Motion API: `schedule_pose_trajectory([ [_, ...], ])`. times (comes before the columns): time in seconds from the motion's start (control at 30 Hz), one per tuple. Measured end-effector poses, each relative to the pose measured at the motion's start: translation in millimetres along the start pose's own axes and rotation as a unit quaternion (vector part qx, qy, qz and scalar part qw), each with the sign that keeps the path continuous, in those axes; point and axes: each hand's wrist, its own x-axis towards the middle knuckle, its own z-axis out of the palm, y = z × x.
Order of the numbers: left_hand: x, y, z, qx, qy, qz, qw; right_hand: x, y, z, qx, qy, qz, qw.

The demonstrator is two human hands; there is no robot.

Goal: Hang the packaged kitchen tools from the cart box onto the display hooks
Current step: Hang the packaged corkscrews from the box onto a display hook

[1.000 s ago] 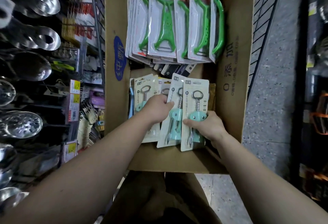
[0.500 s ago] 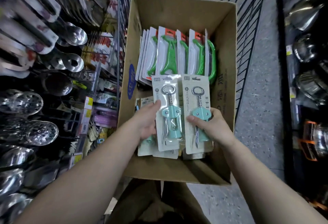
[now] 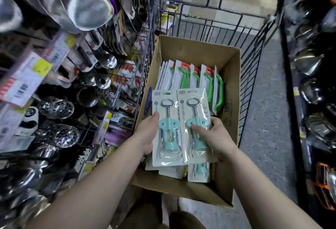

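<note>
— Corkscrew packs, two of them, held up side by side over the cardboard box (image 3: 183, 50) in the wire cart (image 3: 254, 34). Overlapping a little at the inner edges.

— Held how?

— Left corkscrew pack (image 3: 168, 128) gripped at its left edge by the left hand (image 3: 146, 136), thumb on the front beside the mint body, other fingers behind and hidden. Right corkscrew pack (image 3: 195, 125) gripped by the right hand (image 3: 216, 138), thumb pressed on the front over the mint part, fingers curled around the right edge. Each grip closed on its own pack.

— And inside the box?

— More corkscrew packs (image 3: 198, 171) lying flat just below the held ones, near the front wall. Green peeler packs (image 3: 189, 79) standing in a row at the far half, close together.

— Around the cart?

— On the left, display hooks with steel ladles (image 3: 87, 5) and skimmers (image 3: 66, 136), blurred, with price tags (image 3: 42, 67). Grey floor (image 3: 269, 119) on the right.
</note>
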Motion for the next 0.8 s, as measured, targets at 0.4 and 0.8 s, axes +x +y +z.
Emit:
schedule_pose_trajectory([
  [0.4, -123, -30, 36, -0.063, 0.026, 0.074, 0.995, -41, 9, -44, -0.031, -0.098, -0.063, 0.993],
  [0.8, -196, -76, 10, -0.111, 0.135, 0.183, 0.967, -81, 10, -29, -0.056, -0.228, -0.118, 0.965],
])
